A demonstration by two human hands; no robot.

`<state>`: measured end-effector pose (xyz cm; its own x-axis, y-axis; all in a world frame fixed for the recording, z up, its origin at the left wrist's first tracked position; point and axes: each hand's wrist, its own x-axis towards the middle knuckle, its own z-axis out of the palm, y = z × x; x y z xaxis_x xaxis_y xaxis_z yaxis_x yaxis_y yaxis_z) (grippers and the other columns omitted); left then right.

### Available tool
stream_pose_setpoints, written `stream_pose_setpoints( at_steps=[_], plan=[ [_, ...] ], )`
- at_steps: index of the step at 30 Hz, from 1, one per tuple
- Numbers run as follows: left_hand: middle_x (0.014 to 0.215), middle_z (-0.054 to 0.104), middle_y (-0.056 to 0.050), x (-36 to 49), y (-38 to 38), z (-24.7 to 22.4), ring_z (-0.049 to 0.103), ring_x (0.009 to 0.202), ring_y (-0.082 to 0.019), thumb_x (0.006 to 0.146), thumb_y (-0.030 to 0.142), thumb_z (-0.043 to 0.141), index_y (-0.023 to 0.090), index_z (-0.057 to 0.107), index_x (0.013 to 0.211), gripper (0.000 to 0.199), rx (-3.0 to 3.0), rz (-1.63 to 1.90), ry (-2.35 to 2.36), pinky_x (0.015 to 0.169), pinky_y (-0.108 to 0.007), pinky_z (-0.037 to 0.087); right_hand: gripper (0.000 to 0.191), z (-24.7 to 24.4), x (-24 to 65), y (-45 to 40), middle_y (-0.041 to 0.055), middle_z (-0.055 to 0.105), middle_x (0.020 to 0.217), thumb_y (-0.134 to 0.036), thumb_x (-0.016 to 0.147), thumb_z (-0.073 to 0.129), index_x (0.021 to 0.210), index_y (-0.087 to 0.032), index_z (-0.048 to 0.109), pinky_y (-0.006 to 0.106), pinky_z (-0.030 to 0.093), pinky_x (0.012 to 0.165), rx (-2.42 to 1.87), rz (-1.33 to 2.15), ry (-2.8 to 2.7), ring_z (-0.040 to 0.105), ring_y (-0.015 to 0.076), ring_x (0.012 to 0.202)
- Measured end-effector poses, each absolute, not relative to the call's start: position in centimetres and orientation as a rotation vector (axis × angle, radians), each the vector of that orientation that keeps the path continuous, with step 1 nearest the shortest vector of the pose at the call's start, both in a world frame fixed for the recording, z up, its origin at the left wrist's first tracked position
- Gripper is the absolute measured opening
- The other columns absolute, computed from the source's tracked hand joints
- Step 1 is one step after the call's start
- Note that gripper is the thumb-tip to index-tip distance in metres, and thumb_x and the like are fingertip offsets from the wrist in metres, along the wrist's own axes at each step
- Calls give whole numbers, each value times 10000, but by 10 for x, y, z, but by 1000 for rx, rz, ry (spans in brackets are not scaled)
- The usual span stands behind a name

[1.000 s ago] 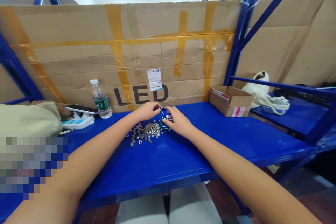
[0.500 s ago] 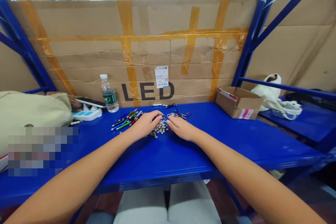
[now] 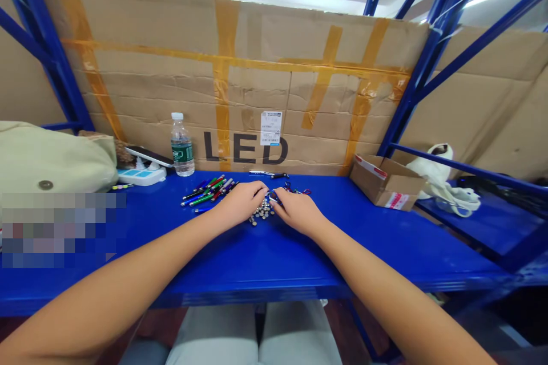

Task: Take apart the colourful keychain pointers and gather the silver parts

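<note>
My left hand [image 3: 245,201] is closed at the edge of a small heap of silver button-like discs [image 3: 262,212], its fingertips bent down over them. Opposite it, my right hand [image 3: 298,209] is closed as well, with a small dark, shiny piece showing by its fingertips. The two hands almost meet above the heap. What either one grips is too small and too covered to name. Left of my left hand lies a bunch of slim metallic pen-like tubes [image 3: 206,193], green, red, blue and silver. Behind my right hand are small coloured clips [image 3: 305,191], partly hidden.
Two pen-like pieces [image 3: 266,174] lie near the cardboard wall [image 3: 171,80]. A water bottle [image 3: 182,151], a power strip [image 3: 141,175] with a phone [image 3: 148,155] and a beige bag [image 3: 55,154] stand left. To the right is an open cardboard box [image 3: 387,181].
My view has tilted and shifted slightly. My hands stay over the heap, a little closer together. A dark, shiny piece now shows at my right fingertips, and another blue tube is visible beside my left wrist.
</note>
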<state>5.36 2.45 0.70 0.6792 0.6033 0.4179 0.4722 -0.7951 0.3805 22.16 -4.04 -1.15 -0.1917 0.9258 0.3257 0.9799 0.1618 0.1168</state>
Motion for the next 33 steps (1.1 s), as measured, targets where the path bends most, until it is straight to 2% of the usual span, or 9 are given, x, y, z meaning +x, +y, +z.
stream_pose_setpoints(
  at_steps=[4, 11, 17, 21, 25, 33],
  plan=[
    [785, 673, -9, 53, 26, 5, 619, 762, -174, 899, 295, 386, 194, 624, 1004, 279, 2612, 776, 805, 784, -288, 459, 355, -15, 222, -38, 111, 691, 936, -390, 975, 266, 1084, -167, 519, 285, 417, 673, -1944, -481, -2279, 658, 232, 816],
    [727, 658, 8, 55, 23, 4, 611, 672, -158, 894, 326, 404, 195, 599, 1041, 277, 2476, 754, 804, 672, -273, 466, 346, -17, 224, -35, 146, 686, 950, -392, 966, 293, 1059, -159, 531, 302, 407, 691, -1942, -367, -2273, 648, 243, 838],
    [745, 657, -5, 58, 18, 3, 604, 663, -153, 892, 319, 430, 185, 561, 1094, 275, 2478, 771, 783, 624, -265, 450, 261, -14, 226, -35, 121, 675, 924, -315, 964, 309, 988, -164, 521, 278, 367, 652, -1913, -218, -2174, 622, 213, 782],
    [759, 642, 1, 63, 15, -4, 579, 575, -125, 901, 307, 419, 169, 495, 1144, 289, 2371, 761, 756, 575, -253, 452, 233, -18, 228, -30, 82, 639, 837, -270, 956, 299, 843, -182, 482, 268, 343, 638, -1749, -70, -2075, 567, 176, 718],
    [744, 619, 5, 68, 13, -10, 578, 567, -123, 904, 328, 420, 167, 479, 1113, 271, 2259, 804, 725, 533, -242, 446, 245, -24, 227, -26, 23, 547, 698, -230, 935, 278, 711, -212, 375, 260, 338, 607, -1561, 83, -1939, 484, 146, 633],
    [762, 626, -2, 69, 10, -8, 577, 567, -123, 907, 367, 421, 176, 514, 980, 225, 2205, 810, 700, 542, -246, 456, 234, -29, 223, -26, -7, 482, 638, -275, 922, 274, 696, -235, 319, 268, 353, 596, -1422, 192, -1792, 455, 150, 624]
  ],
)
